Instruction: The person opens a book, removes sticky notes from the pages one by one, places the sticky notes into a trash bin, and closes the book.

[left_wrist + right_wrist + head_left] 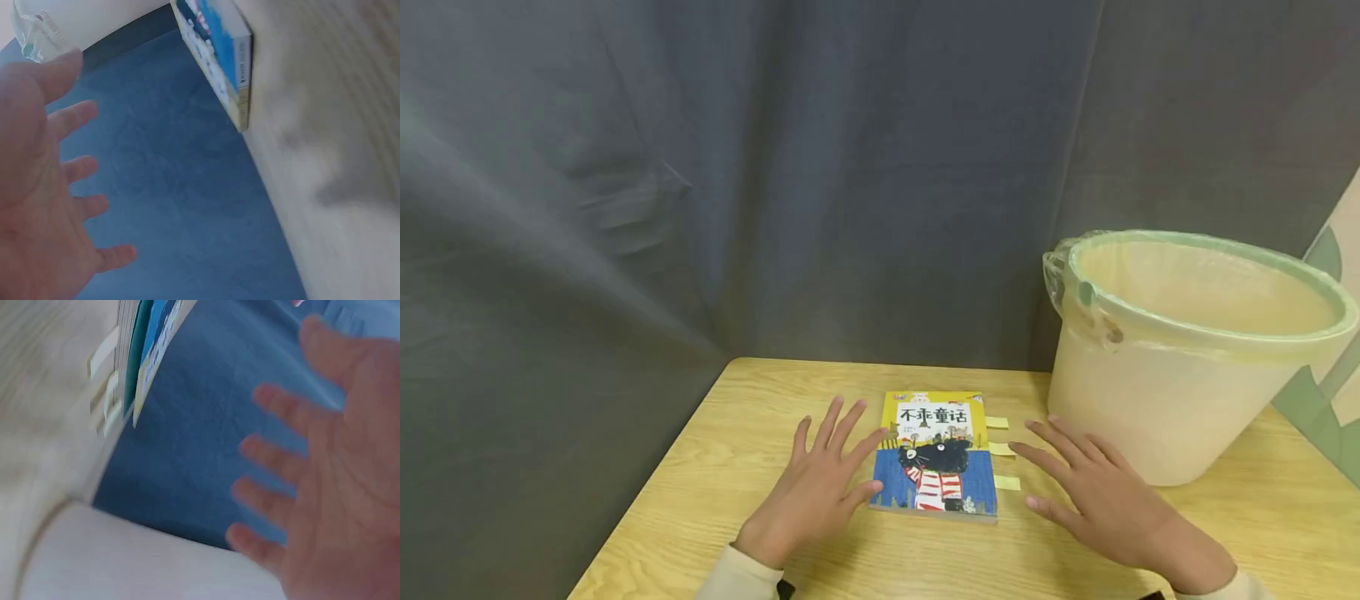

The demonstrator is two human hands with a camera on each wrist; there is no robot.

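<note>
A book (pixel 934 479) with a yellow and blue cover lies closed on the wooden table, its front facing up. Pale yellow sticky tabs (pixel 1007 483) stick out from its right side. My left hand (pixel 820 479) hovers at the book's left edge with fingers spread, the thumb and index finger overlapping the cover's edge in the head view. To the right of the tabs is my right hand (pixel 1097 492), fingers also spread and holding nothing. Both wrist views show the palms bare, with the book's spine (pixel 242 69) in the left one and its page edges (pixel 125 350) in the right.
A large cream bucket (pixel 1150 408) with a green rim stands on the table at the right, close behind my right hand. Clear plastic wrap hangs at its handle. A dark grey curtain (pixel 880 183) runs behind the table (pixel 700 500) and along its left side.
</note>
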